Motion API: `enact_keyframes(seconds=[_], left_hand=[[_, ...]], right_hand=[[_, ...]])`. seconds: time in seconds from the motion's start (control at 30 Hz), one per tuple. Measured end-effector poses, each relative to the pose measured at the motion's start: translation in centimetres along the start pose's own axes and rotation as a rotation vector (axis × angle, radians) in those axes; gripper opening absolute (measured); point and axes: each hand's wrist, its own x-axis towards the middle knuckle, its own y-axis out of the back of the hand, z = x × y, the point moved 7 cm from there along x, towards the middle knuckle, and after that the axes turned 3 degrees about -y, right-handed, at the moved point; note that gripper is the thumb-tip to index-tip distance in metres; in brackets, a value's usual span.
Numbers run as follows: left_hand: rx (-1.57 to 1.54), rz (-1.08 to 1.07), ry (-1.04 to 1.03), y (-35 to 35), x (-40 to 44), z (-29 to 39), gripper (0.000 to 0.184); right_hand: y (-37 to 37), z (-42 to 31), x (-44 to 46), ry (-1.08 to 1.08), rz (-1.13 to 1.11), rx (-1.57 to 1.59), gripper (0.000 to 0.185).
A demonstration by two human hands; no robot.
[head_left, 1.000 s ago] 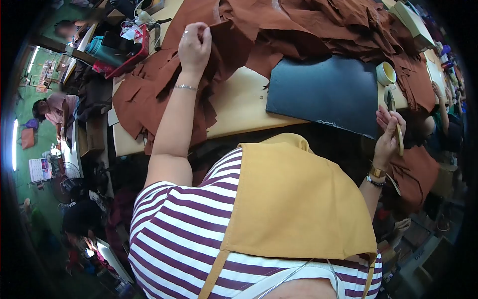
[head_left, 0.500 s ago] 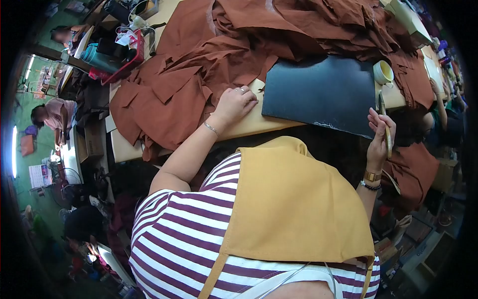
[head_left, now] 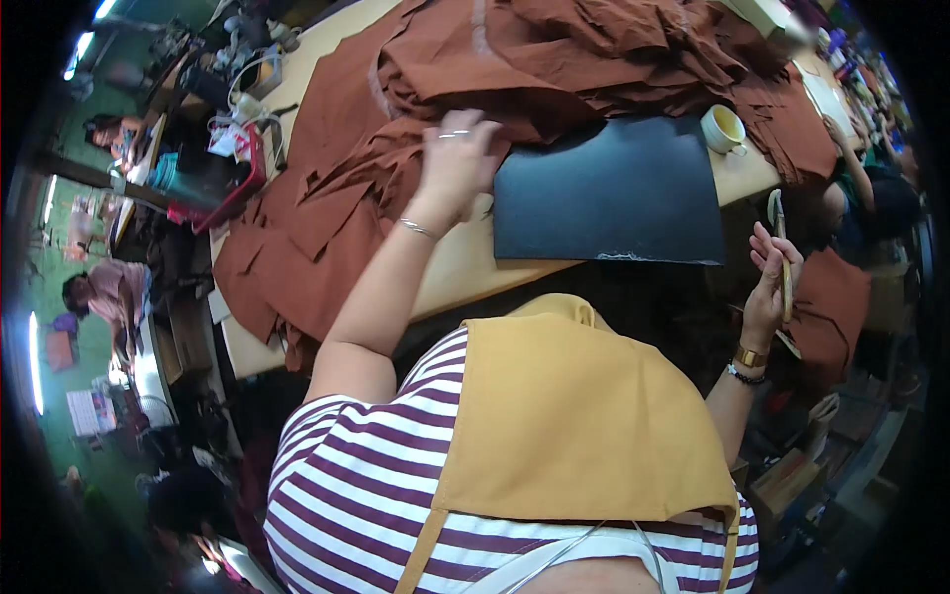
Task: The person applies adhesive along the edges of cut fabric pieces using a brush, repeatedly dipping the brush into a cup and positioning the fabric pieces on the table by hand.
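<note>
Head view: brown cloth (head_left: 391, 158) lies beneath the left hand (head_left: 460, 163).

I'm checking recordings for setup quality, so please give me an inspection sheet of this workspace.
Surface: pale table, partly covered
Job's things: rumpled brown fabric; black board beside it; cup, yellow inside, near the board's far right corner
Clutter: red basket with assorted items, left side
Hands: left hand at the fabric, blurred, grip unclear; right hand holds a slim tool, exact kind unclear
Cables: pale cable by the basket
Surroundings: person in pink at left, more people at right; cardboard box lower right
</note>
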Motion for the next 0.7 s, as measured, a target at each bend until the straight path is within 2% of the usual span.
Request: enact_keyframes(seconds=[0.03, 0.07, 0.13, 0.2, 0.23, 0.3, 0.4, 0.47, 0.53, 0.6, 0.7], left_hand=[[0.207, -0.078, 0.065, -1.4, -0.7, -3.4, 0.058], [0.268, -0.148, 0.108, -2.8, -1.4, -6.8, 0.066], [0.254, -0.335, 0.122, -3.1, -1.4, -9.5, 0.068], [0.302, -0.294, -0.026, -3.3, -1.3, -10.9, 0.044], [0.242, -0.213, -0.085, -1.5, -1.2, -10.0, 0.03], [-0.026, -0.139, -0.097, 1.3, 0.0, -9.2, 0.019], [-0.298, 0.172, -0.04, 5.4, 2.0, -9.3, 0.011], [-0.431, 0.244, 0.059, 8.6, 4.3, -8.6, 0.01], [-0.464, 0.494, -0.174, 12.6, 7.1, -5.3, 0.009], [-0.56, 0.558, -0.118, 14.6, 9.6, -2.8, 0.009], [-0.744, 0.659, -0.219, 17.2, 13.1, 1.6, 0.01]], right_hand=[[0.2, 0.2, -0.4, -0.031, 0.011, -0.009, 0.025], [0.2, 0.2, -0.8, -0.06, 0.021, -0.018, 0.025], [0.5, 0.8, -1.2, -0.117, 0.053, -0.024, 0.024], [0.3, 0.6, -1.5, -0.073, 0.047, -0.061, 0.023], [0.1, -0.4, -1.6, -0.065, 0.061, -0.1, 0.021], [-0.6, -1.4, -1.3, -0.01, 0.049, -0.134, 0.018], [-1.6, -2.4, -1.0, 0.003, 0.042, -0.096, 0.016], [-2.7, -2.4, -0.7, 0.039, 0.012, 0.01, 0.016], [-4.4, -3.4, -0.1, 0.08, -0.033, 0.098, 0.017], [-6.3, -3.8, 0.7, 0.104, -0.073, 0.188, 0.017], [-9.0, -4.3, 2.7, 0.204, -0.108, 0.196, 0.026]])
